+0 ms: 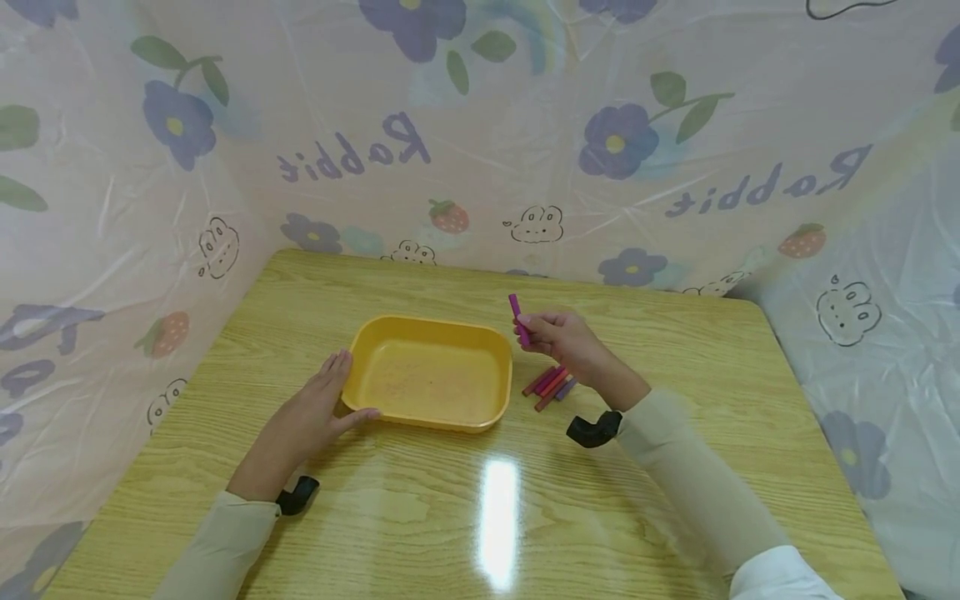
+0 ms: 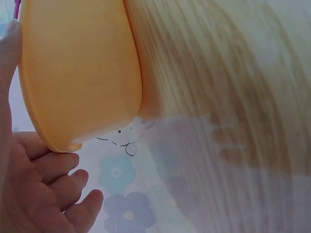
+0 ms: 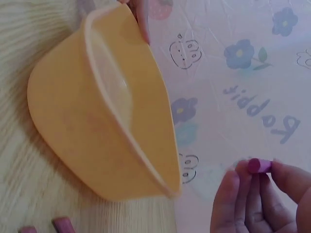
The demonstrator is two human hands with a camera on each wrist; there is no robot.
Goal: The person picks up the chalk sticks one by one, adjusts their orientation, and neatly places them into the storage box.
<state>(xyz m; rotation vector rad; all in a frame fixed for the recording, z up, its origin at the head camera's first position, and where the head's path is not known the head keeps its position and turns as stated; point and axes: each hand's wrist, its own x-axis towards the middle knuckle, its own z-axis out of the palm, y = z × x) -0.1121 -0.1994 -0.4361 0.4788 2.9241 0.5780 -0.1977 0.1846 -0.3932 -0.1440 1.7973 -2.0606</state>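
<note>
I'm remotely pinching a slim magenta stick (image 1: 515,307) in my right hand (image 1: 561,339), my left hand (image 1: 311,417) gripping the rectangular yellow plastic tray (image 1: 435,383), probably loading it, next needing a leftward reach.

The yellow tray (image 2: 80,65) is cut off by the left wrist view's top edge; two reddish sticks (image 3: 63,225) are cropped at the right wrist view's bottom
</note>
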